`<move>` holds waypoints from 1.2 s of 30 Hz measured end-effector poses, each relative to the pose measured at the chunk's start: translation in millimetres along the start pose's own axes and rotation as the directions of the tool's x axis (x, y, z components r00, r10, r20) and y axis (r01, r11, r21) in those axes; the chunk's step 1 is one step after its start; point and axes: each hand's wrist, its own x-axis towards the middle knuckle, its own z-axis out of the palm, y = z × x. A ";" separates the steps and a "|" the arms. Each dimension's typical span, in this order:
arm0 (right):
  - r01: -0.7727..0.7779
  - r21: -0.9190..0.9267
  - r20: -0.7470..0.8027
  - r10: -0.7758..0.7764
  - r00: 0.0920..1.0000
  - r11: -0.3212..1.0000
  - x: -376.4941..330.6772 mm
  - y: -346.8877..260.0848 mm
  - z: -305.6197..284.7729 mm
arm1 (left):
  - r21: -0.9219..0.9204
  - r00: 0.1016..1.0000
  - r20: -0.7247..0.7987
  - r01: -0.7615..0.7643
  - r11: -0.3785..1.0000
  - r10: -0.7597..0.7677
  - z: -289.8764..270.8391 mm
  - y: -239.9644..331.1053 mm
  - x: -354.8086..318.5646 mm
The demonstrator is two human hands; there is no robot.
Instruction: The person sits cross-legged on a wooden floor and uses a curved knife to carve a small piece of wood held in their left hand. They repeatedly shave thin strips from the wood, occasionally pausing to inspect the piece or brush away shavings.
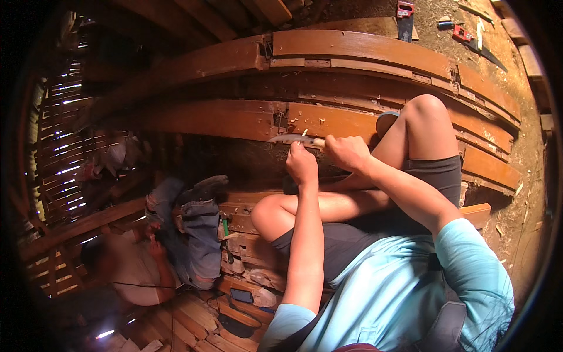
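Note:
Above my crossed legs, my right hand (349, 154) is closed round the pale handle of a knife (286, 138). Its blade points left and passes just beyond the fingertips of my left hand (302, 163). The left fingers pinch a thin pale sliver of wood (304, 132), which sticks up beside the blade. Whether the edge touches the sliver is too small to tell. Behind both hands runs an orange-brown wooden beam (337, 120) with a notched joint and pale shavings on it.
Further beams (363, 48) lie beyond. Two red-handled saws, one upright (404, 23) and one slanted (463, 35), lie at the far right. Another person (141, 270) sits at the left, legs close to my knee. A phone (241, 295) rests on boards (182, 314) nearby.

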 end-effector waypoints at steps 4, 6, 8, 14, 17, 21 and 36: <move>0.132 0.027 -0.119 -0.128 0.985 0.991 -3.5 1.1 4.5 | -0.035 0.998 0.028 0.049 0.998 -0.048 1.0 3.8 -1.3; -0.133 0.023 0.042 0.132 0.990 0.991 -3.1 8.2 3.3 | -0.027 0.999 -0.054 0.005 1.000 -0.007 -0.2 7.7 -2.2; -0.143 0.004 0.102 0.142 0.985 0.990 -1.4 -1.7 -4.8 | -0.033 0.997 -0.062 -0.048 0.998 0.046 3.1 -4.4 -6.4; 0.013 0.077 0.069 -0.018 0.997 0.997 -3.3 5.2 -2.0 | -0.007 0.998 -0.060 -0.003 1.000 0.003 2.4 0.7 -3.6; 0.110 0.163 0.083 -0.125 0.989 0.980 -4.5 -8.5 -17.7 | -0.072 0.999 -0.043 0.028 0.997 -0.031 4.7 -1.5 -3.8; -0.039 0.096 0.140 0.025 0.990 0.995 -5.7 9.5 -3.6 | 0.006 0.999 -0.036 0.000 1.000 0.000 3.7 4.2 -8.5; 0.093 0.056 0.003 -0.093 0.996 0.994 -7.9 19.8 -3.3 | 0.050 0.999 -0.017 0.038 0.998 -0.038 -2.1 -0.5 -15.7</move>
